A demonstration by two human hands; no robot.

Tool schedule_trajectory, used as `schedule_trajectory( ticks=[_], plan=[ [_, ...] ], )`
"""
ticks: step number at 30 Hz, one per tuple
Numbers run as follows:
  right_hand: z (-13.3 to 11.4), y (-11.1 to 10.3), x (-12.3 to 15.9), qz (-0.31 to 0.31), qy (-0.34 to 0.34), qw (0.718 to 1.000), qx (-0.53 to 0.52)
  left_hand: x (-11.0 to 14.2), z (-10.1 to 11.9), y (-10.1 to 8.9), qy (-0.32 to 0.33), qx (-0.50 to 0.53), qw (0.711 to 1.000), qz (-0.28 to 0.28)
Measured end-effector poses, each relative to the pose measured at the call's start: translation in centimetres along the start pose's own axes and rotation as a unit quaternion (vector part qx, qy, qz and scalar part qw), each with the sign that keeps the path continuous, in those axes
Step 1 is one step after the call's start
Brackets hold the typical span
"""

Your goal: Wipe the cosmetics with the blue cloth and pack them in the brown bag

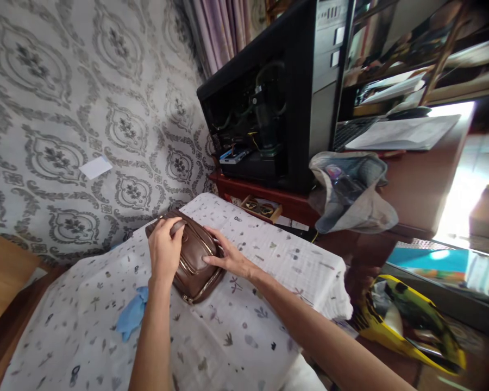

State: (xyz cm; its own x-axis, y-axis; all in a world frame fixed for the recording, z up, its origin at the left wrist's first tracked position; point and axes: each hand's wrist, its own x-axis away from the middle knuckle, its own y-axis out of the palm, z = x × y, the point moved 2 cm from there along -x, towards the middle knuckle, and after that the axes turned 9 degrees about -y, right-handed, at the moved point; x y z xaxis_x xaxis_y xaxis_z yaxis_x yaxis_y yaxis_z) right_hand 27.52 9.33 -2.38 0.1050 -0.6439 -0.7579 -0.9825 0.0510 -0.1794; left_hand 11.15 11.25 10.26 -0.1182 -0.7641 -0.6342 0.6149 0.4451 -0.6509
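A small brown leather bag (195, 269) with gold zips lies on a white patterned cloth (244, 331) that covers the table. My left hand (165, 250) rests on the bag's top left end, fingers curled over its edge. At the right side of the bag, my right hand (228, 256) presses with fingers stretched along the zip. A blue cloth (132, 315) lies crumpled just left of my left forearm.
An open black computer case (277, 98) stands on a red-brown desk (415, 184) behind the table. A grey plastic bag (350, 190) lies at its foot. A laptop (354, 130) and papers sit further right. A yellow and black object (411, 320) lies on the floor.
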Motion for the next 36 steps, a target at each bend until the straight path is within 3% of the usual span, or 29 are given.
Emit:
schedule_trajectory(
  ticks=[10, 15, 22, 27, 31, 36],
  plan=[
    [0.6, 1.5, 0.1, 0.054, 0.061, 0.994, -0.071, -0.1, 0.2, 0.2, 0.027, -0.004, 1.000, -0.004],
    [0.6, 1.8, 0.3, 0.074, 0.046, 0.995, -0.056, -0.1, -0.1, 0.6, 0.012, 0.019, 1.000, 0.010],
    [0.7, 1.7, 0.2, 0.065, 0.063, 0.992, -0.088, -0.4, -0.8, 0.9, -0.034, 0.111, 0.993, 0.004],
    [0.4, 1.5, 0.2, 0.050, 0.063, 0.993, -0.086, -0.4, -0.5, 0.8, -0.011, 0.148, 0.988, -0.032],
    [0.2, 1.4, 0.3, 0.040, 0.065, 0.995, -0.067, -0.6, -0.3, -0.2, 0.014, 0.110, 0.993, -0.039],
    [0.2, 1.4, 0.4, 0.018, 0.066, 0.997, -0.032, -0.5, -0.7, -2.4, 0.003, -0.061, 0.997, -0.041]
  ],
)
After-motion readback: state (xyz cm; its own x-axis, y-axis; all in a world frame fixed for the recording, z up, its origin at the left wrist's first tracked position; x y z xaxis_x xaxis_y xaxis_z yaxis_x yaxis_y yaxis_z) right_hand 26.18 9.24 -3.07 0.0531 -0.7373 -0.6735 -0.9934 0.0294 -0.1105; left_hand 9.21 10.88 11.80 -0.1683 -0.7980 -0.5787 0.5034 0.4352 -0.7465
